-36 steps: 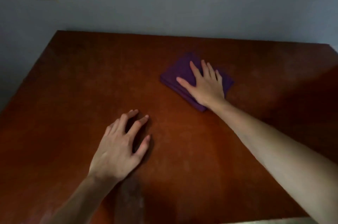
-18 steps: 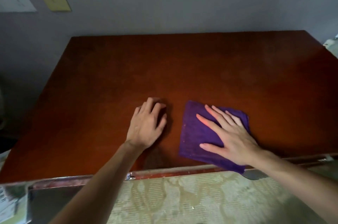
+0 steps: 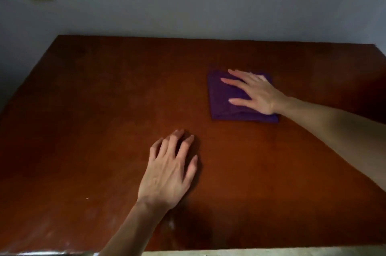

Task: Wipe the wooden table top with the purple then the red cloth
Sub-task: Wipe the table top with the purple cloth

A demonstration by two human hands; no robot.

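Right hand [image 3: 258, 94] flat on the purple cloth [image 3: 227, 99], fingers straight and spread; left hand [image 3: 169, 170] open, fingertips braced on the bare wooden table top [image 3: 104, 99], holding nothing.

Cloth is folded roughly square (no real long axis), right of centre, mid-depth, up and to the right of my left hand and well apart from it. My fingers point left across it, so I'd guess the next stroke sweeps left over the unwiped half. Red cloth isn't in view.
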